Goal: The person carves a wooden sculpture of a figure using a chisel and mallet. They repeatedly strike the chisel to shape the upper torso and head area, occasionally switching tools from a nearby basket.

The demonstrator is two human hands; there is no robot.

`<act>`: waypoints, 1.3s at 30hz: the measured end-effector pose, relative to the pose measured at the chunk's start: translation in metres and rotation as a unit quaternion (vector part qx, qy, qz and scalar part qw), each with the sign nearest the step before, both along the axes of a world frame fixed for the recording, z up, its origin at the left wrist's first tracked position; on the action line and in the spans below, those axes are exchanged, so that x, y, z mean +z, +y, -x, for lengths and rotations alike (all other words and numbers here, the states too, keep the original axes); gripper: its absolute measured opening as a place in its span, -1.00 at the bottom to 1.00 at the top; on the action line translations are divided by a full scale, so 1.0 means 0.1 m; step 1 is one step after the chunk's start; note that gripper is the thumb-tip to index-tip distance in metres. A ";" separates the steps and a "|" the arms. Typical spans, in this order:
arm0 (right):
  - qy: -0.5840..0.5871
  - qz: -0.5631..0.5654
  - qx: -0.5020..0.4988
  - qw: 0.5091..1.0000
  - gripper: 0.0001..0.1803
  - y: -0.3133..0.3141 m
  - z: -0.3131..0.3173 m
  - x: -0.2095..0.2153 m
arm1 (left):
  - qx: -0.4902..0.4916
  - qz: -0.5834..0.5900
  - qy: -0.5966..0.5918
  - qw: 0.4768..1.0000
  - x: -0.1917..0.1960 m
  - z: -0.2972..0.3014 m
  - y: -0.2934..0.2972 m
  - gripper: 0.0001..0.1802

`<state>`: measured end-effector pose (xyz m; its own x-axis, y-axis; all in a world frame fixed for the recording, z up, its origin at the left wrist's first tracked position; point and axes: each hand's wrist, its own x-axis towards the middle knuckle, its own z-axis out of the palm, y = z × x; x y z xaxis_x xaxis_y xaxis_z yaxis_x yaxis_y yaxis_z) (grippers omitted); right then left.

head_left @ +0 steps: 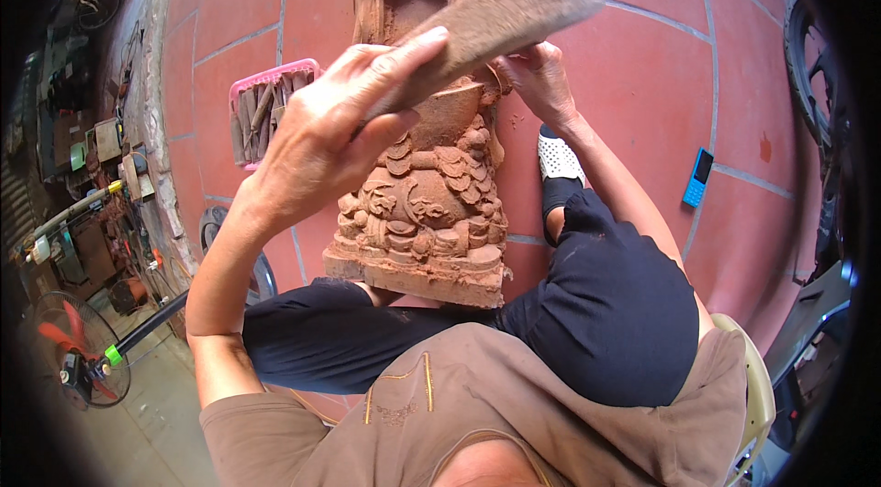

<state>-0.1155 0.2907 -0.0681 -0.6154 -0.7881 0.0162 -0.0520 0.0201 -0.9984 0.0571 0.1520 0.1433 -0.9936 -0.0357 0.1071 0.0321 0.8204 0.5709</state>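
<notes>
Head: L grip (321, 134) round wood block (514, 19), R grip (543, 88) (hold unclear) nr carving (418, 198)

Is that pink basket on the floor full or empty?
It looks full: slim brown tools lie packed side by side across the visible part of the pink basket. Its depth is hidden.

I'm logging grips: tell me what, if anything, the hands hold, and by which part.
The left hand holds a wooden bat by its narrower end. Whether the right hand, partly behind it, holds anything cannot be told.

Carving (418, 198) partly beyond upper edge
</notes>
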 end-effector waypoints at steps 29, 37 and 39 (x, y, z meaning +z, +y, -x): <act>0.029 0.039 -0.001 0.999 -0.78 0.12 -0.03 0.00 | 0.011 0.014 -0.030 0.999 -0.03 0.01 0.01 -0.30; 0.079 0.037 0.014 0.996 -0.79 0.06 -0.05 -0.10 | 0.018 0.081 -0.133 0.988 0.02 0.03 0.07 -0.33; 0.071 -0.014 0.023 0.997 -0.79 0.04 -0.02 -0.06 | 0.023 0.036 -0.104 0.994 0.03 0.04 0.07 -0.33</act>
